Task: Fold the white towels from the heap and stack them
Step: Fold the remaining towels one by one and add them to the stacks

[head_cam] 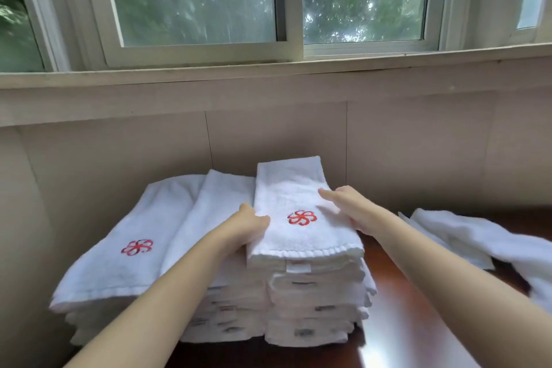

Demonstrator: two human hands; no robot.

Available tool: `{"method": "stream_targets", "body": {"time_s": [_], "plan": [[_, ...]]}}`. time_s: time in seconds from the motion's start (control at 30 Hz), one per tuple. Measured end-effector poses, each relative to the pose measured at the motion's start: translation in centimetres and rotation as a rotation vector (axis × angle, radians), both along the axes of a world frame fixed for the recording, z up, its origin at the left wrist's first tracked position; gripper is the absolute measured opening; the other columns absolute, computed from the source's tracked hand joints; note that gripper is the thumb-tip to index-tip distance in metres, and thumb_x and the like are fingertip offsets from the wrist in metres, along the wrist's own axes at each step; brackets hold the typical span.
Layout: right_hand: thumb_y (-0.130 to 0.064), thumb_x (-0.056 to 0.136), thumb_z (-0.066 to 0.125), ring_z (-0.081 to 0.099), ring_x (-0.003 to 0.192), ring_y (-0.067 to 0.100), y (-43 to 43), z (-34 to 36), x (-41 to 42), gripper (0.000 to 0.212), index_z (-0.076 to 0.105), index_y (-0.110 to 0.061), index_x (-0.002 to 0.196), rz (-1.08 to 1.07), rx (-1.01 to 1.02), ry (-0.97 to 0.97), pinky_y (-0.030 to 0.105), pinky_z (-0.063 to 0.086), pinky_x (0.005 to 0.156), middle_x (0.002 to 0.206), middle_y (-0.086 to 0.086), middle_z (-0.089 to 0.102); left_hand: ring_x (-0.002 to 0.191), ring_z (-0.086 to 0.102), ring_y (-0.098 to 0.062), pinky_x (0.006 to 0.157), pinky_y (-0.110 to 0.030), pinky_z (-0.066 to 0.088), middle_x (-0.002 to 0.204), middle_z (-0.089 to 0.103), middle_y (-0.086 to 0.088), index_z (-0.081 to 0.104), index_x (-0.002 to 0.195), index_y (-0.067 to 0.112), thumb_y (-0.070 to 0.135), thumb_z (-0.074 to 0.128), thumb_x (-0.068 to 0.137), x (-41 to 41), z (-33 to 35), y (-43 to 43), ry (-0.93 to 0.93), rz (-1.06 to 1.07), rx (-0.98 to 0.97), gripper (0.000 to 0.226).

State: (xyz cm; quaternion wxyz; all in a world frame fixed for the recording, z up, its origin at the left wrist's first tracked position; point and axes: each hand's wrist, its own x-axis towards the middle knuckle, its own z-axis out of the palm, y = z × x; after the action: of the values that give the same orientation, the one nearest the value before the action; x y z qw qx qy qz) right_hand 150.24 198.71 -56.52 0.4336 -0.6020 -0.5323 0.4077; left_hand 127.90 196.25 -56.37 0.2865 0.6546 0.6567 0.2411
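The top towel (294,188), white and folded into a long narrow rectangle, carries a red embroidered emblem (302,217) like a pinwheel flower with no letters in it. It lies on the right stack (313,302) of folded towels, its hemmed short edge toward the viewer. Just under that hem hangs a white loop tag (295,266), and lower layers show small tags with dark marks too blurred to read. The left hand (251,224) grips the towel's left long edge, thumb on top beside the emblem and fingers curled down over the side. The right hand (349,209) rests on the right long edge with fingers straight and close together, pointing toward the wall (418,152). The emblem sits between the two hands. Touching the stack on its left is a middle stack (227,317), and beyond that a left stack (119,263) whose top towel bears the same red mark and droops over the front. All three stand close against the beige panelled wall beneath a window (194,0) with green leaves behind the glass. To the right, bare dark reddish table (397,323) separates the stacks from the heap (478,236) of loose white towels, which runs out of view at the right edge.
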Motion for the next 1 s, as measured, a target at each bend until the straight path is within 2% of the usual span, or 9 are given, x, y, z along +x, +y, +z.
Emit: {"method": "stream_targets", "body": {"time_s": [0.1, 0.2, 0.3, 0.37, 0.43, 0.6, 0.73, 0.87, 1.0], "plan": [[-0.023, 0.091, 0.059, 0.061, 0.068, 0.020, -3.9, 1.4, 0.3, 0.019, 0.056, -0.012, 0.105, 0.112, -0.178, 0.019, 0.025, 0.050, 0.058, 0.093, 0.010, 0.061, 0.075, 0.057, -0.025, 0.057, -0.027, 0.045, 0.112, 0.053, -0.013, 0.028, 0.137, 0.011, 0.024, 0.040, 0.097, 0.2, -0.7, -3.2, -0.227, 0.010, -0.050, 0.043], [-0.008, 0.089, 0.061, 0.061, 0.080, 0.027, -6.3, 1.6, 0.5, 0.022, 0.053, -0.007, 0.110, 0.116, -0.202, 0.000, 0.039, 0.055, 0.072, 0.101, 0.017, 0.060, 0.090, 0.062, -0.031, 0.063, -0.032, 0.055, 0.135, 0.045, -0.012, 0.027, 0.142, 0.013, 0.020, 0.037, 0.100, 1.1, -1.9, -5.6, -0.396, 0.070, 0.012, 0.043], [-0.008, 0.091, 0.060, 0.049, 0.075, 0.022, -7.4, 0.1, -0.4, 0.014, 0.051, -0.003, 0.099, -0.052, -0.082, -0.021, 0.033, 0.042, 0.063, 0.088, 0.015, 0.049, 0.068, 0.068, -0.021, 0.043, -0.021, 0.049, 0.139, 0.039, -0.002, 0.029, 0.144, 0.019, 0.024, 0.035, 0.102, 1.9, -2.5, -7.4, -0.553, 0.084, -0.013, 0.042], [-0.010, 0.090, 0.059, 0.041, 0.070, 0.018, -8.2, -1.1, -1.0, 0.014, 0.045, -0.007, 0.086, -0.164, -0.002, -0.075, 0.027, 0.031, 0.055, 0.078, 0.010, 0.041, 0.047, 0.062, -0.013, 0.042, -0.019, 0.046, 0.140, 0.040, -0.001, 0.029, 0.146, 0.020, 0.028, 0.033, 0.101, 2.0, -2.5, -8.4, -0.400, 0.089, 0.031, 0.046], [-0.013, 0.089, 0.056, 0.038, 0.056, 0.016, -9.2, -2.2, -1.3, 0.020, 0.042, -0.010, 0.075, -0.184, 0.027, -0.108, 0.026, 0.028, 0.050, 0.066, 0.006, 0.037, 0.047, 0.061, -0.013, 0.051, -0.020, 0.048, 0.142, 0.046, -0.005, 0.030, 0.148, 0.020, 0.031, 0.032, 0.101, 1.9, -2.4, -9.4, -0.195, 0.071, 0.103, 0.048], [-0.019, 0.092, 0.053, 0.034, 0.047, 0.016, -13.0, -2.3, -0.1, 0.019, 0.039, -0.012, 0.082, -0.061, -0.102, -0.160, 0.019, 0.031, 0.044, 0.068, 0.006, 0.036, 0.107, 0.061, -0.032, 0.091, -0.032, 0.046, 0.129, 0.060, -0.012, 0.048, 0.138, 0.023, 0.026, 0.034, 0.099, 1.7, -1.9, -12.1, 0.273, -0.035, 0.221, 0.042], [-0.017, 0.094, 0.055, 0.046, 0.053, 0.016, -16.2, -1.4, 2.7, 0.008, 0.052, -0.015, 0.087, 0.077, -0.249, -0.243, 0.026, 0.043, 0.053, 0.073, 0.006, 0.049, 0.111, 0.058, -0.028, 0.089, -0.033, 0.047, 0.122, 0.064, -0.006, 0.070, 0.102, 0.025, 0.020, 0.042, 0.093, 2.4, -0.6, -14.2, 0.282, 0.008, 0.279, 0.029], [-0.019, 0.095, 0.055, 0.056, 0.061, 0.018, -18.9, -1.5, 6.8, 0.008, 0.056, -0.018, 0.103, 0.115, -0.291, -0.299, 0.027, 0.049, 0.060, 0.092, 0.008, 0.059, 0.105, 0.059, -0.025, 0.089, -0.035, 0.049, 0.115, 0.066, -0.003, 0.071, 0.103, 0.021, 0.020, 0.044, 0.091, 4.8, 0.3, -15.7, 0.239, -0.079, 0.333, 0.029], [-0.023, 0.096, 0.054, 0.060, 0.062, 0.020, -21.5, -3.3, 12.2, 0.013, 0.055, -0.017, 0.108, 0.109, -0.403, -0.255, 0.027, 0.049, 0.059, 0.096, 0.009, 0.060, 0.072, 0.058, -0.018, 0.079, -0.030, 0.050, 0.101, 0.069, 0.002, 0.073, 0.098, 0.020, 0.018, 0.047, 0.091, 8.7, -0.7, -16.5, 0.151, -0.228, 0.315, 0.027]]}}
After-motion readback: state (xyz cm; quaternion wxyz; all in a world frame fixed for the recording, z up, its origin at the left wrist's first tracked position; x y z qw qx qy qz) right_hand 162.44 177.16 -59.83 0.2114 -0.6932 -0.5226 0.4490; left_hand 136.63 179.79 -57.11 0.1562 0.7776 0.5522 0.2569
